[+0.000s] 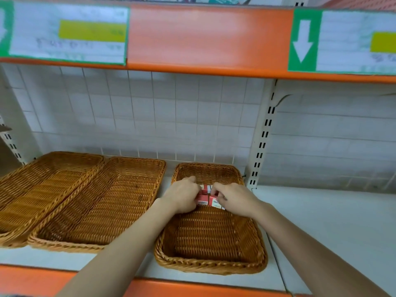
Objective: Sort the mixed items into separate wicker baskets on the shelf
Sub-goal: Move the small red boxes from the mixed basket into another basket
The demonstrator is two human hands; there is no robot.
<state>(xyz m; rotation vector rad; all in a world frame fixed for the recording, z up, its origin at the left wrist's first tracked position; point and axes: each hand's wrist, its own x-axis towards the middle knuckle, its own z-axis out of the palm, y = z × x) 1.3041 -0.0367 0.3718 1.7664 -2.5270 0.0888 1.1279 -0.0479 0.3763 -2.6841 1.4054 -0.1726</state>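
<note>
both hands are curled around a small cluster of red and white boxes (206, 197) inside the right basket (211, 265). the left hand (182, 196) grips the cluster from its 9 o'clock side, fingers bent over the top, and the right hand (233, 197) pinches it from the 3 o'clock side, knuckles up. the boxes sit toward the 12 o'clock half of that basket, packed side by side, with their long axes running from 6 toward 12 o'clock; a barcode end faces 6 o'clock, toward the person. how many boxes there are cannot be told, since the fingers hide most of them. the basket's own long axis also runs 6 to 12 o'clock, and it stands on the white shelf (321, 221).

at 9 o'clock from it lies the middle basket (102, 211), wider and slightly turned, and beyond that the left basket (38, 185), whose rim touches or overlaps the middle one. above, the orange shelf edge (205, 39) carries a label with a white arrow (304, 39) pointing down to 6 o'clock.
</note>
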